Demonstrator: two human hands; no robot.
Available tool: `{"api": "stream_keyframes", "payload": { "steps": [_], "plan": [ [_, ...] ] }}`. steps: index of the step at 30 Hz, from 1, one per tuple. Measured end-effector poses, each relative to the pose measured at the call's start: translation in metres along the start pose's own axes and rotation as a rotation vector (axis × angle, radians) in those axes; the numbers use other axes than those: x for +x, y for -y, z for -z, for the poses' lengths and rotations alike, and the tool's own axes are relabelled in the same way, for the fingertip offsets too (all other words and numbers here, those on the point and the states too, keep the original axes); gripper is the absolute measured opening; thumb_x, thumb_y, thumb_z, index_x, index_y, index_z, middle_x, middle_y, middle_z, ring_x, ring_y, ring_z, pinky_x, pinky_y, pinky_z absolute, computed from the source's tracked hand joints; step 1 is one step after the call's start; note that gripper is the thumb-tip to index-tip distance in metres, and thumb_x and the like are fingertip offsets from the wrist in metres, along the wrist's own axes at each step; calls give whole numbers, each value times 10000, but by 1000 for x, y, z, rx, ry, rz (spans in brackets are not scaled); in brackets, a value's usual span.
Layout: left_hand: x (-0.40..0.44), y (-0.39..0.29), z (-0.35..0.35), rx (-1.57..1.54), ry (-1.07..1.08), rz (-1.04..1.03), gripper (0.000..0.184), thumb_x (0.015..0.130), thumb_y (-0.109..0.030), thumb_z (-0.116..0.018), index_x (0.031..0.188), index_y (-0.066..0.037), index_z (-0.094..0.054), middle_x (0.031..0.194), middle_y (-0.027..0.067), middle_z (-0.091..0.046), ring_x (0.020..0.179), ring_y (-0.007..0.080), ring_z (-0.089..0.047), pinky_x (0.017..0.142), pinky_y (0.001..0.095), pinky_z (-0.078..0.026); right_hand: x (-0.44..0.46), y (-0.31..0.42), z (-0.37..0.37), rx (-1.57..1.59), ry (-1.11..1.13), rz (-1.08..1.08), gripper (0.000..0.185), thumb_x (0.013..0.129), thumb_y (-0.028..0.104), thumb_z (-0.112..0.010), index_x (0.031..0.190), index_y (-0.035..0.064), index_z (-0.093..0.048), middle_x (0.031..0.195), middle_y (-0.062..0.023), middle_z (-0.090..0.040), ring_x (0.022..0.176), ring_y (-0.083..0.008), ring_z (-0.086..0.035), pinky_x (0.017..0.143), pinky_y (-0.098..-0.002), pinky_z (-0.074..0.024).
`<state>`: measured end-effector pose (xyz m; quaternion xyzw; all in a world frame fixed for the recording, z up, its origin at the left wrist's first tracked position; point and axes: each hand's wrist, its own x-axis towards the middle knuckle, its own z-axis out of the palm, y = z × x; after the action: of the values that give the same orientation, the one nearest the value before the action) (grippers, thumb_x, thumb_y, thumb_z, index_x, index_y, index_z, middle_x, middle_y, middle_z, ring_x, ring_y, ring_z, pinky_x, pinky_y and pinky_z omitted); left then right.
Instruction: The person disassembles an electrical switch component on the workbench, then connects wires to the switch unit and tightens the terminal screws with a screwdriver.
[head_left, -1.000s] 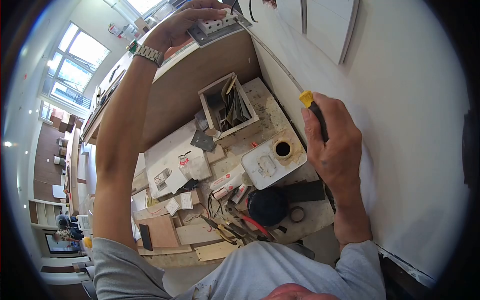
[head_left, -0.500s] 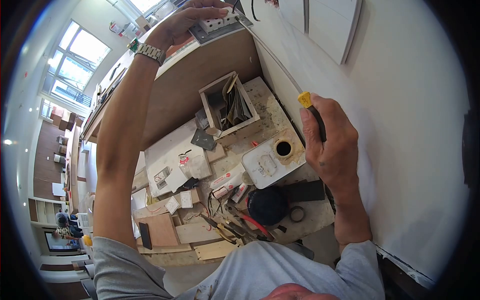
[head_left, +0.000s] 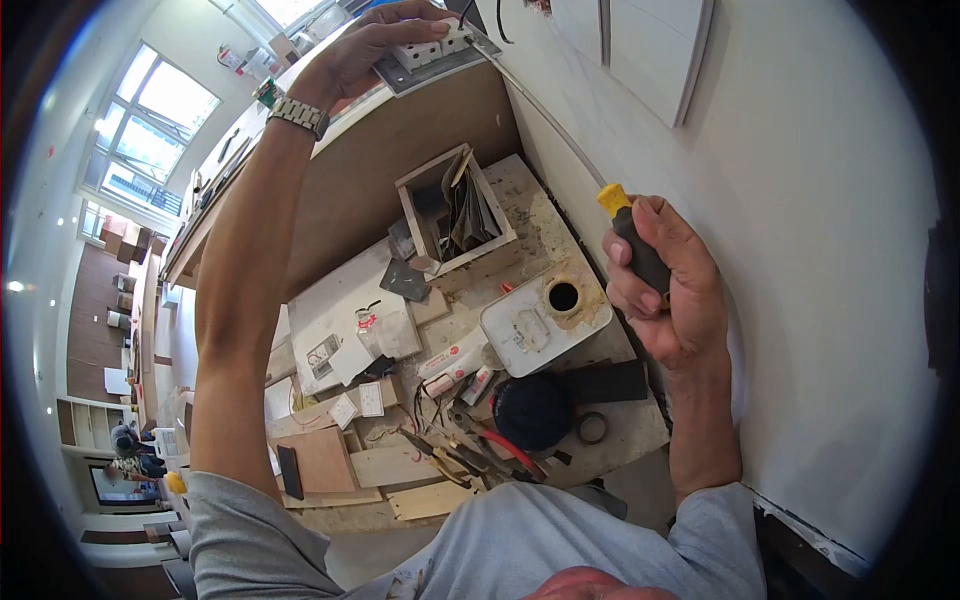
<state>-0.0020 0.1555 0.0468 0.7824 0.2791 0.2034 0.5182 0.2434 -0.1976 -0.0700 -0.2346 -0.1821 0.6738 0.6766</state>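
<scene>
My left hand (head_left: 362,52), with a metal watch on its wrist, grips a socket plate (head_left: 432,72) at the top of the view. White terminal blocks show on the plate's back, and a dark wire (head_left: 466,14) runs to it. In my right hand (head_left: 675,275) is a long screwdriver (head_left: 642,245) with a yellow and black handle. My fingers wrap round the handle. The thin shaft reaches up and left, its tip at the terminal block near the plate's right end. The wall lies just right of the shaft.
Below stands a worktop with an open wooden box (head_left: 468,252) of sheets, a white container (head_left: 520,335), a dark cap (head_left: 535,412), a tape roll (head_left: 592,428) and several pliers (head_left: 440,458). White panels (head_left: 655,50) are on the wall. Other people (head_left: 135,450) are far left.
My right hand has turned on the screwdriver handle: the fingers now show curled round its side, where the back of the hand faced up before. The left hand and plate have barely moved.
</scene>
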Motion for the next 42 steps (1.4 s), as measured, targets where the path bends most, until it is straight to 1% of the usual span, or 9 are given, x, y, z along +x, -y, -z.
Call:
{"api": "stream_keyframes", "payload": {
  "steps": [4,6,9,18,34,36,37,39,42],
  "plan": [
    [4,0,0,-19,30,-17,433,971,-241,-777,1344,-48,-671,1116,26,-756,987,82,-744,875,243,-631,0,3,-1,-114,-15,21,181,1067,158,-658,1180,34,-591,872,-93,-664,603,-101,-546,477,-254,-417],
    [7,0,3,-30,63,4,427,972,-233,-776,1342,-46,-671,1111,21,-755,993,80,-743,881,243,-629,-4,-8,-12,-1269,-196,698,203,1049,129,-680,1196,16,-599,899,-118,-684,668,-145,-629,584,-301,-515],
    [9,5,-3,-67,92,0,424,972,-219,-777,1343,-43,-670,1109,16,-753,1006,77,-740,896,247,-625,3,-13,1,-1649,-157,1040,228,1032,115,-701,1195,-7,-600,900,-118,-688,735,-147,-658,688,-320,-551],
    [4,7,-7,-92,21,-8,408,969,-226,-782,1321,-39,-694,1140,18,-749,1024,91,-734,935,255,-609,0,-6,3,-809,-138,346,215,1064,164,-678,1190,3,-612,873,-48,-660,683,-63,-556,545,-222,-434],
    [4,0,-10,4,62,11,450,972,-273,-779,1357,-66,-672,1166,38,-743,1039,84,-729,921,254,-616,-2,0,5,-52,-5,-37,209,1064,168,-680,1216,61,-585,882,-60,-631,599,-47,-504,471,-198,-353],
    [5,-5,-13,60,55,32,463,974,-276,-774,1372,-68,-665,1182,46,-742,1056,92,-729,931,258,-615,-7,-2,-8,-813,-172,280,231,1049,146,-695,1224,32,-597,887,-89,-654,594,-117,-563,499,-253,-426],
    [3,-7,-15,112,45,55,475,976,-280,-770,1388,-69,-659,1198,54,-741,1072,100,-729,940,262,-614,-4,-5,-4,-810,-171,274,231,1049,146,-695,1224,32,-597,887,-89,-654,594,-117,-563,499,-253,-426],
    [0,-13,-22,186,-16,5,420,983,-249,-763,1335,-34,-686,1166,78,-748,1066,138,-717,906,279,-597,1,-11,6,-1627,-138,980,234,1022,117,-714,1201,1,-618,931,-139,-683,641,-228,-648,596,-324,-520],
    [-7,-30,-27,255,-83,-3,414,963,-222,-778,1300,9,-709,1182,100,-742,1142,176,-667,947,309,-539,-1,-10,-5,-1761,-199,986,207,993,100,-734,1140,-8,-637,960,-185,-700,740,-321,-702,706,-381,-568]
  ]
}}
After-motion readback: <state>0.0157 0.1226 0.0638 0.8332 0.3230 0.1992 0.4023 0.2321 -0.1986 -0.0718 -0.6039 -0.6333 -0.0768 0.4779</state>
